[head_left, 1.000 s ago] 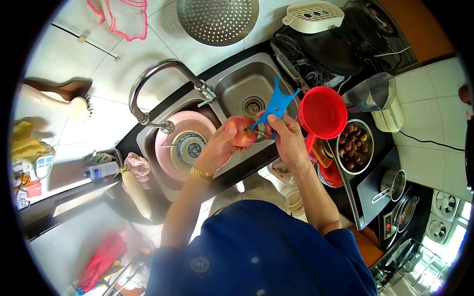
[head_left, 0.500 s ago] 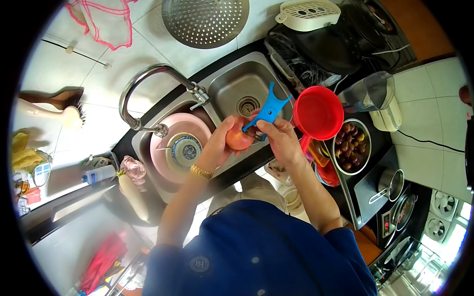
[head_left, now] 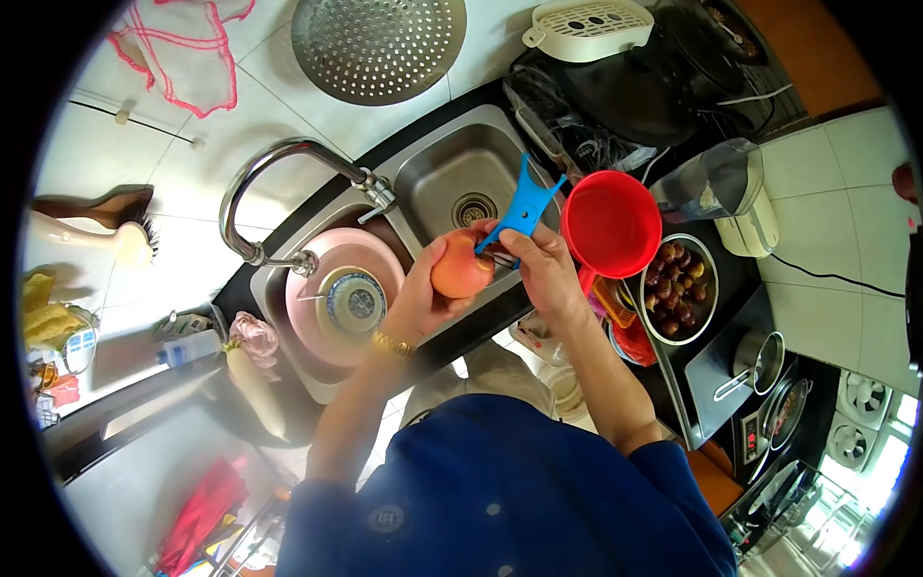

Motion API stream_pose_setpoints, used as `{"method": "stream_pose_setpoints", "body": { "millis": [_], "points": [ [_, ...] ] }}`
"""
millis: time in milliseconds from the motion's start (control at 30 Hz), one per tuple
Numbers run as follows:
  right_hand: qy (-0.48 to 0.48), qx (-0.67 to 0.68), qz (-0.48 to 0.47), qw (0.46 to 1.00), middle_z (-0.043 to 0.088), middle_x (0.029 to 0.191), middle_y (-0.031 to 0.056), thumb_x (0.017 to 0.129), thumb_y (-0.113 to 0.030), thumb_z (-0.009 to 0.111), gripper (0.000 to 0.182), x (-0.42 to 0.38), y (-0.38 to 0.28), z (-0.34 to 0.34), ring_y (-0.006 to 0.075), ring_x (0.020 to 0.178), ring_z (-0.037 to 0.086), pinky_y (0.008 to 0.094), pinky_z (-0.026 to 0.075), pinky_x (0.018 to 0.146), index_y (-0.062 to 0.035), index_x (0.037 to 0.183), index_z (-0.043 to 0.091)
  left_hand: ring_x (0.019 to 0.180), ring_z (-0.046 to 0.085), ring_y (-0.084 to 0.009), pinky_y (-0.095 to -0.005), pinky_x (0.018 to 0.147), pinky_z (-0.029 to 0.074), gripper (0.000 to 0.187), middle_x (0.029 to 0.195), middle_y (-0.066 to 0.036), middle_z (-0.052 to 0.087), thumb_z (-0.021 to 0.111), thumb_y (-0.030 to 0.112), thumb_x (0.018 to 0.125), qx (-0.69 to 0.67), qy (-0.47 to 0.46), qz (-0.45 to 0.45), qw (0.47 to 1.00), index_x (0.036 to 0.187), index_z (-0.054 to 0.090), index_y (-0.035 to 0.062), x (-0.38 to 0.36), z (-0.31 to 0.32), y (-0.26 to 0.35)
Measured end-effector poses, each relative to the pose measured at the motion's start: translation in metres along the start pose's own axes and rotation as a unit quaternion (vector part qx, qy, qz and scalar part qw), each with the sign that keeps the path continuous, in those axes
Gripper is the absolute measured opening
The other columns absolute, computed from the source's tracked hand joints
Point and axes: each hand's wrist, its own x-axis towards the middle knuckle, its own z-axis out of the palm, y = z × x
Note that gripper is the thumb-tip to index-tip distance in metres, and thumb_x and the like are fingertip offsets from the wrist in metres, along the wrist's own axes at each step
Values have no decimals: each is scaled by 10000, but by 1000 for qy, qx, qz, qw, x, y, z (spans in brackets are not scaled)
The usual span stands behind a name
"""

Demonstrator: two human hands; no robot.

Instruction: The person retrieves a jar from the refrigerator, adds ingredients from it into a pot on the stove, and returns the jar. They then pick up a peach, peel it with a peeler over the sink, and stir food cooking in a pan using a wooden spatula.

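A round orange-red fruit or vegetable (head_left: 461, 266) is gripped in my left hand (head_left: 420, 295), which wears a gold band at the wrist. My right hand (head_left: 548, 273) is closed on a blue peeler (head_left: 526, 207), its forked end pointing up and its blade end against the right side of the round item. Both hands are over the front edge of the sink. Behind them is the bare right basin (head_left: 437, 173). To the left, a pink basin (head_left: 332, 250) holds a patterned bowl (head_left: 356, 301).
A curved faucet (head_left: 231, 197) rises behind the left basin. Right of my hands are a red pan-shaped container (head_left: 612, 226), a bowl of dark round fruits (head_left: 681, 288) and a small pot (head_left: 760, 361). A white radish (head_left: 255, 389) lies at the left.
The round item shows more of its smooth face, turned slightly in my left hand. The peeler stays against its side. The whole view has shifted a little.
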Motion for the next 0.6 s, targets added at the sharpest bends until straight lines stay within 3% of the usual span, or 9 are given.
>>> {"method": "stream_pose_setpoints", "body": {
  "millis": [67, 133, 167, 233, 333, 367, 500, 567, 600],
  "points": [
    [-66, 5, 14, 998, 765, 1128, 84, 1032, -148, 631, 250, 4, -8, -2, 145, 1002, 686, 331, 532, 962, 6, 1191, 747, 559, 552, -157, -243, 442, 422, 706, 971, -157, 700, 450, 661, 1019, -37, -28, -41, 998, 1405, 527, 74, 10, -13, 5],
    [-57, 16, 26, 998, 763, 1136, 88, 1032, -145, 629, 246, 6, -10, -3, 146, 1007, 686, 332, 537, 956, 7, 1187, 746, 592, 617, -197, -269, 463, 480, 710, 982, -165, 715, 415, 682, 1027, -113, -161, -145, 970, 1383, 540, 80, 21, -19, 13],
    [-50, 25, 34, 998, 761, 1143, 93, 1033, -143, 628, 243, 11, -11, -3, 147, 1012, 686, 333, 543, 949, 8, 1183, 745, 592, 617, -197, -269, 463, 480, 710, 982, -165, 715, 415, 682, 1027, -109, -163, -141, 970, 1383, 540, 80, 24, -17, 12],
    [-36, 50, 19, 998, 758, 1150, 92, 1033, -144, 628, 238, 12, -11, -7, 148, 1018, 686, 333, 543, 949, 6, 1177, 744, 697, 697, -243, -302, 548, 566, 745, 1060, -176, 725, 379, 708, 1029, -64, 45, -92, 993, 1394, 543, 80, 24, 5, 7],
    [-3, 78, -5, 997, 754, 1155, 90, 1033, -146, 629, 230, 12, -4, -9, 147, 1014, 683, 333, 541, 948, 3, 1165, 744, 824, 742, -276, -330, 654, 621, 749, 1134, -171, 725, 387, 716, 1025, -46, 86, -6, 995, 1412, 545, 95, 18, 21, 0],
    [17, 80, -14, 997, 753, 1154, 90, 1033, -147, 629, 227, 10, -1, -9, 145, 1005, 681, 333, 538, 947, 2, 1161, 743, 773, 706, -241, -294, 631, 584, 744, 1137, -146, 722, 416, 718, 1017, 4, 123, 53, 991, 1432, 544, 115, 16, 29, -10],
    [34, 43, -19, 998, 754, 1153, 87, 1032, -147, 632, 227, 5, 7, -2, 137, 972, 672, 331, 535, 932, -4, 1170, 742, 654, 628, -182, -264, 533, 497, 694, 1095, -120, 724, 442, 697, 1019, 49, 89, 96, 990, 1411, 553, 135, 12, 4, -18],
    [-11, 17, -2, 1000, 754, 1138, 65, 1039, -161, 628, 235, 7, 3, -5, 127, 955, 666, 330, 539, 917, -13, 1183, 741, 578, 545, -135, -248, 474, 402, 659, 1052, -107, 718, 444, 687, 1019, 57, 82, -47, 994, 1368, 573, 143, 7, 0, -4],
    [-33, 4, 4, 999, 754, 1131, 54, 1043, -167, 626, 238, 9, 1, -6, 122, 947, 663, 329, 541, 909, -18, 1190, 740, 578, 545, -135, -248, 474, 402, 659, 1052, -107, 718, 444, 687, 1019, 57, 81, -48, 994, 1368, 573, 143, 10, -10, 3]
  ]
}}
